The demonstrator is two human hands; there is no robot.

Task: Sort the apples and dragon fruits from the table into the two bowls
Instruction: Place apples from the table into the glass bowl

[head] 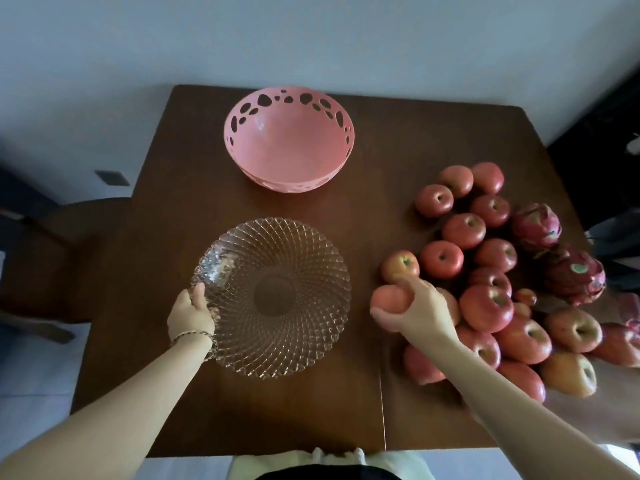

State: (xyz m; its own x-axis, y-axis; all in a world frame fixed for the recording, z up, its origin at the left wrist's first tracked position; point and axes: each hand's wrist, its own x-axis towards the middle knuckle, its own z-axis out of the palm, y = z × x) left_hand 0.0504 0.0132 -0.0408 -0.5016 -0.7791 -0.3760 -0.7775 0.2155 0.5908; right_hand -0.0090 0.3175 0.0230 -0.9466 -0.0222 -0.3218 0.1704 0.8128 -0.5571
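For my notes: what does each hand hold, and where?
Right hand grips an apple around its side; left hand holds the glass bowl by its left rim.

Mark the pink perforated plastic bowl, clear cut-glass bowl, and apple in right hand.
pink perforated plastic bowl (239,147), head view, left inner wall
clear cut-glass bowl (311,251), head view, bare far wall
held red apple (388,301), head view, exposed left side

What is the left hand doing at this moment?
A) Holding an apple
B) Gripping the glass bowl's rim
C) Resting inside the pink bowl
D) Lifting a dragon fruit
B: the left hand grips the near-left rim of the glass bowl, while the right hand holds an apple.
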